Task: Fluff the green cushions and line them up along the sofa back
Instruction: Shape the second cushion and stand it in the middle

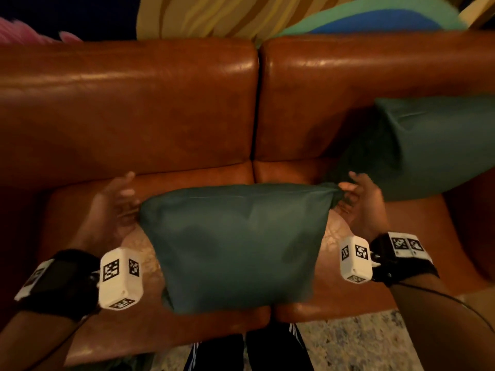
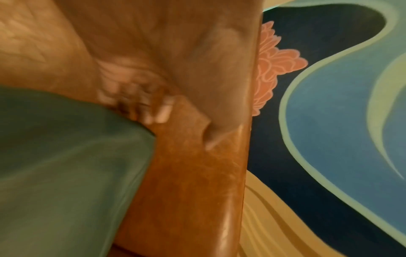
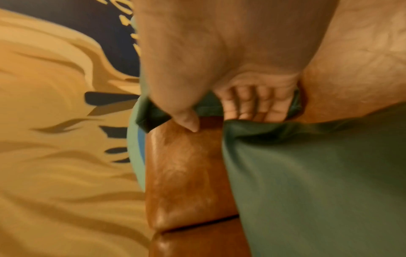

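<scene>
A dark green cushion (image 1: 241, 245) hangs upright between my hands over the front of the brown leather sofa's seat (image 1: 401, 226). My left hand (image 1: 115, 207) lies with straight fingers against the cushion's left edge; in the left wrist view the blurred fingers (image 2: 151, 111) touch the green fabric (image 2: 66, 165). My right hand (image 1: 353, 194) pinches the cushion's upper right corner, with thumb and fingers (image 3: 248, 104) closed on the bunched cloth (image 3: 318, 173). A second green cushion (image 1: 428, 145) leans against the sofa back (image 1: 134, 103) at the right.
The sofa back's left half is bare leather. A painted wall (image 1: 214, 14) with yellow, teal and blue shapes rises behind the sofa. A patterned rug (image 1: 361, 344) and my legs (image 1: 267, 352) are below the seat's front edge.
</scene>
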`<state>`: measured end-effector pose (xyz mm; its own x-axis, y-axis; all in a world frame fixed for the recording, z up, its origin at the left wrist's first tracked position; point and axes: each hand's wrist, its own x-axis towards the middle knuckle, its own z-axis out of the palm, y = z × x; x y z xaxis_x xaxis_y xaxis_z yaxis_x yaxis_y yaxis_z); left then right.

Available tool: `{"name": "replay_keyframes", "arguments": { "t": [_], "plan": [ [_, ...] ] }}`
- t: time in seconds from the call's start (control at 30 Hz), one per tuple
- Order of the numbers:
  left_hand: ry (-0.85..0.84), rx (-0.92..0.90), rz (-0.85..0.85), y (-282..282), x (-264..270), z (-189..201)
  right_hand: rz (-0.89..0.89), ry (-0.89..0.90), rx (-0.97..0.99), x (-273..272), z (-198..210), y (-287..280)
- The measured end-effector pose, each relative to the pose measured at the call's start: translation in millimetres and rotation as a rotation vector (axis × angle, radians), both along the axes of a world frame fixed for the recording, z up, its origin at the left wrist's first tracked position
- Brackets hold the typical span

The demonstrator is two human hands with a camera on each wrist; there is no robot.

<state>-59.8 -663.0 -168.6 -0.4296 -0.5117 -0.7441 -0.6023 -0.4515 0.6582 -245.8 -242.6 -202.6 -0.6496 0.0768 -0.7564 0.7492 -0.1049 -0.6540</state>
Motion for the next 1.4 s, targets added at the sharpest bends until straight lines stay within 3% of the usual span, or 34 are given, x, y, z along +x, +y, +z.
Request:
{"name": "replay_keyframes", "arguments": {
  "t": [0.03, 0.13, 0.2, 0.27, 0.33, 0.5, 0.6, 0.7, 0.77, 0.87, 1.03, 1.17, 1.27, 1.4],
  "plan": [
    [-0.062, -0.017, -0.062, 4, 0, 6, 0.083, -0.027, 0.103, 3, 4, 0],
    [-0.275, -0.212, -0.463, 7, 15, 5, 0.524, -0.015, 0.564, 11, 12, 1],
    [-0.395, -0.257, -0.623, 6, 25, 10, 0.704, 0.031, 0.700, 10, 20, 4],
    [-0.335, -0.252, -0.575, 0, 30, 4, 0.817, 0.099, 0.762, 6, 31, 2],
    [-0.264, -0.270, -0.497, 11, 17, 28, 0.893, 0.183, 0.879, -3, 40, 2],
    [-0.127, -0.545, -0.425, 11, -41, 50, 0.764, 0.424, 1.049, -50, 70, -11],
    [0.006, -0.569, -0.190, -3, -81, 40, 0.561, 0.541, 0.896, -88, 82, -29],
    [0.260, -0.662, 0.067, 5, -96, 45, 0.256, 0.610, 0.446, -104, 86, -40],
    [0.477, -0.658, 0.149, 19, -91, 51, 0.151, 0.649, 0.237, -98, 89, -37],
    [0.388, -0.571, 0.090, 40, -65, 36, 0.212, 0.610, 0.265, -63, 73, -21],
    [0.143, -0.258, 0.090, 64, -43, -1, 0.319, 0.312, 0.415, -34, 16, -11],
    [0.118, -0.225, -0.086, 76, -66, -6, 0.381, 0.124, 0.227, -60, 29, -40],
    [0.114, -0.215, -0.045, 81, -69, -10, 0.374, 0.083, 0.142, -69, 41, -50],
    [0.194, -0.223, 0.026, 90, -61, -13, 0.334, 0.204, 0.143, -65, 44, -29]
  ]
}}
